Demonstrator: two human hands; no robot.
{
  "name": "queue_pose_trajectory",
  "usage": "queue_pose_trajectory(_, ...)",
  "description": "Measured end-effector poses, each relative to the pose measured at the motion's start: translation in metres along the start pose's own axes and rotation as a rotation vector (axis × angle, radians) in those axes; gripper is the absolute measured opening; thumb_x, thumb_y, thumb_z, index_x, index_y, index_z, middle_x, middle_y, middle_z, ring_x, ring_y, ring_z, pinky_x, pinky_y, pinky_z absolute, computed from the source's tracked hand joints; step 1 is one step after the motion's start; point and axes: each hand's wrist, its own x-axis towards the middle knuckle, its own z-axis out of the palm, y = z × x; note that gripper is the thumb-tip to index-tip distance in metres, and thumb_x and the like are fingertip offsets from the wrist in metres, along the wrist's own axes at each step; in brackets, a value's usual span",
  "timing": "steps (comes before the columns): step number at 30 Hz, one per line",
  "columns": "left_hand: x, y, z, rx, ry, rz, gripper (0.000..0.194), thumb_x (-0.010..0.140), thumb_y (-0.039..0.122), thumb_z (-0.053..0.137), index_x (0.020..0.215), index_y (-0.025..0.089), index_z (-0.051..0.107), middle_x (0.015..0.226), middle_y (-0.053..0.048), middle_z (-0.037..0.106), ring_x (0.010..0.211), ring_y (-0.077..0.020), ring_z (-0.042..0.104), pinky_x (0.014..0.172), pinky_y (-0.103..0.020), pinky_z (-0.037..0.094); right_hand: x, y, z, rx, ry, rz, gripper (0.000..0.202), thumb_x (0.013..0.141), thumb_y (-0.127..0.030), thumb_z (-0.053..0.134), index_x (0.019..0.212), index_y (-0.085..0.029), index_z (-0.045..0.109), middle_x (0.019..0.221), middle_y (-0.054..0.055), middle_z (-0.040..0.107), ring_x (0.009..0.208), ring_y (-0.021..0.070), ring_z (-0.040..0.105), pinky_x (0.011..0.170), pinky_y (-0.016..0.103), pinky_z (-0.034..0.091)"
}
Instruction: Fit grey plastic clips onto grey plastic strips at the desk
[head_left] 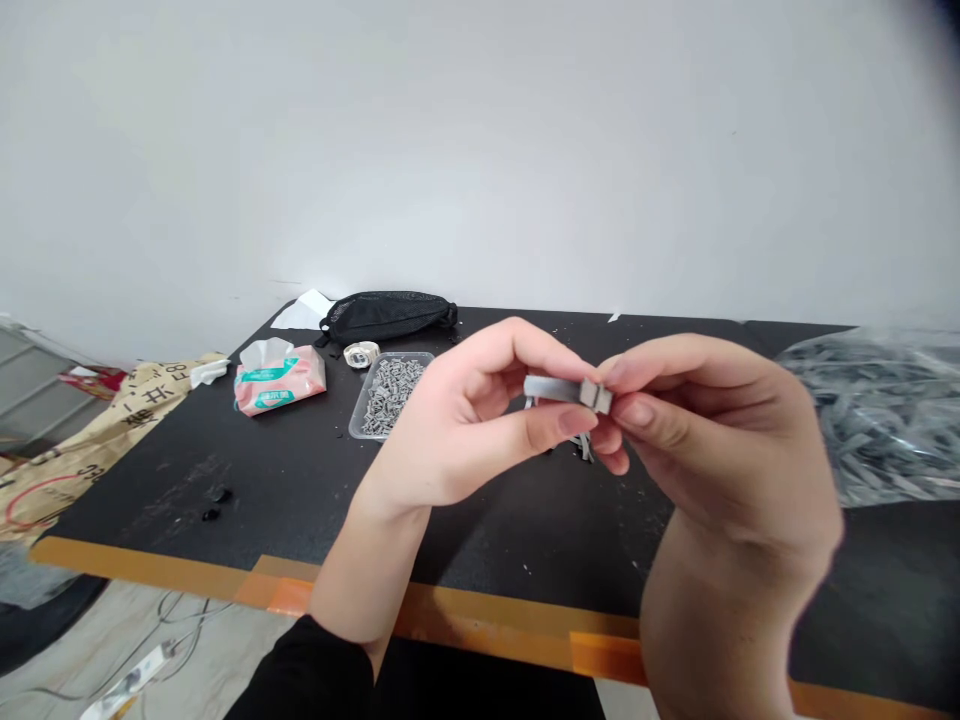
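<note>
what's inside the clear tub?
Small gray pieces, loosely heaped, show across the visible part of the tub. The left hand covers its near right part; whatever lies beneath the top pieces is hidden.

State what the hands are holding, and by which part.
A grey strip, held at its small blocky end by the left hand and the right hand.

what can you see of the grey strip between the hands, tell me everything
The grey strip looks flat, narrow and smooth; whether plastic or fabric, I can't tell. A small, blocky grey piece sits at its end toward the right hand. It is held up roughly level above the black table, pinched near the block by fingertips of the left hand and right. Its other end is unclear.
</note>
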Motion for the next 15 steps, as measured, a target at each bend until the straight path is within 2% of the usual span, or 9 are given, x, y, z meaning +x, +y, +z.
queue_pose_trajectory(4,-0.002,0.000,-0.001,0.035,-0.011,0.004,0.012,0.091,0.003,0.072,0.098,0.013,0.070,0.088,-0.001,0.071,0.082,-0.0122,0.075,0.078,-0.025,0.068,0.000,0.001,0.003,-0.005,0.028,-0.009,0.014,0.086,-0.016,0.082,0.095,-0.027,0.083,0.078,-0.001,0.076,0.064,0.0079,0.071,0.056,0.015,0.061)
queue_pose_trajectory(8,-0.004,0.001,-0.004,0.184,0.005,0.052,0.016,0.089,0.004,0.074,0.099,0.015,0.071,0.088,0.000,0.071,0.081,-0.0115,0.073,0.077,-0.022,0.065,0.001,0.005,0.009,-0.034,0.080,-0.022,0.013,0.085,-0.020,0.084,0.094,-0.030,0.081,0.077,-0.003,0.072,0.062,0.0074,0.067,0.055,0.015,0.059)
queue_pose_trajectory(12,-0.004,0.003,-0.006,0.323,0.018,0.075,0.018,0.087,0.011,0.079,0.102,0.019,0.072,0.090,0.000,0.071,0.082,-0.0110,0.067,0.074,-0.019,0.059,0.002,0.010,0.007,-0.170,0.116,-0.088,0.009,0.084,-0.028,0.086,0.090,-0.029,0.080,0.080,-0.002,0.071,0.068,0.0101,0.064,0.058,0.020,0.055)
queue_pose_trajectory(15,-0.001,0.001,-0.009,0.310,0.059,0.104,0.017,0.089,0.011,0.077,0.103,0.021,0.073,0.092,0.000,0.067,0.084,-0.0103,0.064,0.077,-0.020,0.057,0.002,0.013,0.003,-0.233,0.142,-0.085,0.004,0.089,-0.029,0.081,0.092,-0.032,0.080,0.080,-0.003,0.070,0.067,0.0117,0.061,0.058,0.024,0.052)
